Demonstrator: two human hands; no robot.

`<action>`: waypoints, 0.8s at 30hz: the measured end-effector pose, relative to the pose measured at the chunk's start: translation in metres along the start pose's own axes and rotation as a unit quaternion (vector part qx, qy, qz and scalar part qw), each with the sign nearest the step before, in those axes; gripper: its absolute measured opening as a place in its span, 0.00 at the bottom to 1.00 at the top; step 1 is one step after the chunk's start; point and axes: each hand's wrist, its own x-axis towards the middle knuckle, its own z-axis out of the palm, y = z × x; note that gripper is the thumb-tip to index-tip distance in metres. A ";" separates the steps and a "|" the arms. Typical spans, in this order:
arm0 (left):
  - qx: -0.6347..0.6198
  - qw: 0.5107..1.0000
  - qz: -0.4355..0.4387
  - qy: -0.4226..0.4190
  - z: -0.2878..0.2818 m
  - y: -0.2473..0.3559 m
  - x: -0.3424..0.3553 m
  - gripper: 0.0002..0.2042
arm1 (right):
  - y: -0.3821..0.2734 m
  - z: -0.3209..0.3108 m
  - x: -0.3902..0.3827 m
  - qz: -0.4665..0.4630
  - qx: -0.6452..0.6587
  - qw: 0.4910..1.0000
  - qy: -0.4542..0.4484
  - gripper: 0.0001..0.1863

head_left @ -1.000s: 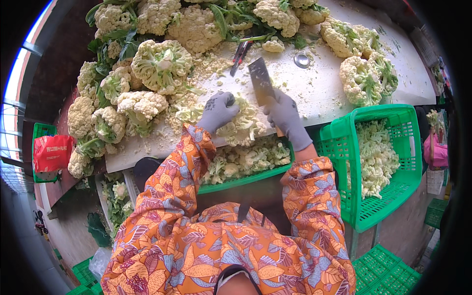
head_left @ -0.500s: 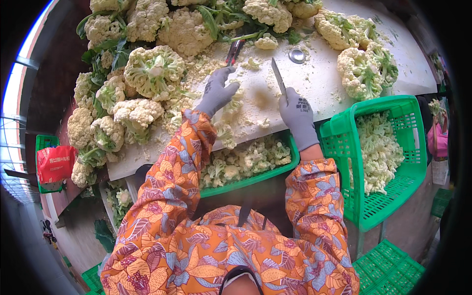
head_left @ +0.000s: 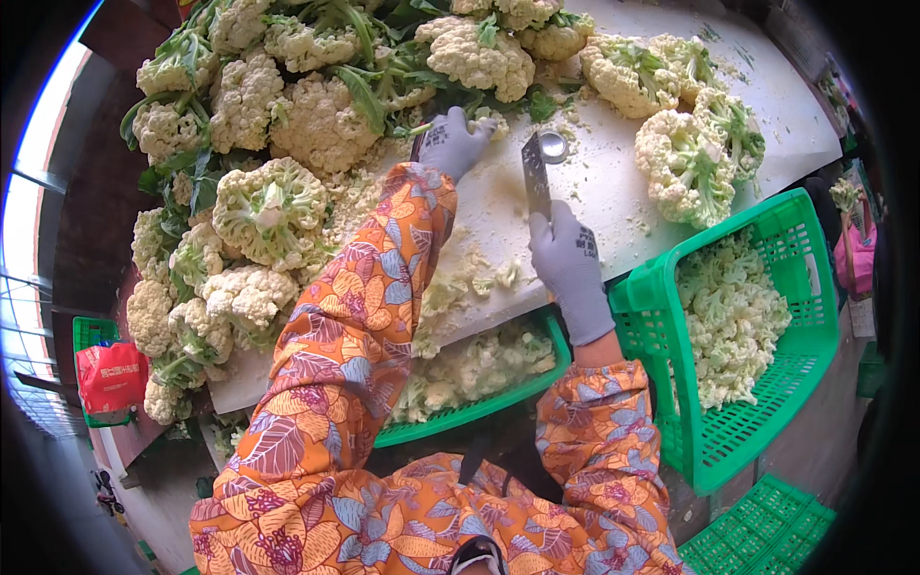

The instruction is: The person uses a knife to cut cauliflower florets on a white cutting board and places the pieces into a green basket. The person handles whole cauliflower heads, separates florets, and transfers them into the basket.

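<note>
We're grasping the knife (head_left: 537, 177), right hand (head_left: 572, 254) | holding left hand (head_left: 453, 144) by small floret (head_left: 496, 125), far centre, fingers' grip unclear | cut florets (head_left: 728, 326) are lying in near crate (head_left: 470, 417), right crate (head_left: 682, 402) | whole cauliflowers (head_left: 326, 125) are remaining uncut, worktop's (head_left: 494, 211) left and far right

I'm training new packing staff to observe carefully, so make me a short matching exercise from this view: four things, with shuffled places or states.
Things
1. Left hand
2. Cleaver
3. Bag
4. Right-hand crate

Places or states
A. Red, at the far left
B. Holding cut florets
C. Gloved, beside the cauliflower heap
D. Held in the right hand

Pairs: 1-C, 2-D, 3-A, 4-B
</note>
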 end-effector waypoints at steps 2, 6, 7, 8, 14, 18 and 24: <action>-0.017 1.000 -0.023 0.012 0.028 0.001 0.020 0.34 | 0.001 0.006 0.006 -0.005 -0.041 0.999 0.000 0.13; -0.135 0.990 -0.036 0.018 0.059 -0.023 0.028 0.33 | -0.002 0.009 0.009 -0.021 -0.068 0.997 0.013 0.13; -0.161 0.986 -0.034 -0.011 0.058 -0.038 0.017 0.33 | -0.001 0.011 0.006 -0.023 -0.072 0.997 0.010 0.13; -0.187 0.981 -0.034 -0.037 0.054 -0.056 0.005 0.32 | -0.002 0.015 0.006 -0.027 -0.077 0.997 0.017 0.13; -0.211 0.975 0.001 -0.076 -0.007 -0.076 -0.131 0.24 | 0.017 0.051 -0.019 0.009 0.052 0.992 -0.115 0.15; -0.344 0.936 -0.042 -0.055 -0.014 -0.081 -0.155 0.19 | 0.012 0.058 -0.021 -0.013 0.013 0.994 -0.109 0.13; -0.326 0.944 -0.037 0.027 -0.010 -0.082 -0.163 0.14 | -0.030 0.029 -0.044 -0.162 0.027 0.986 -0.007 0.08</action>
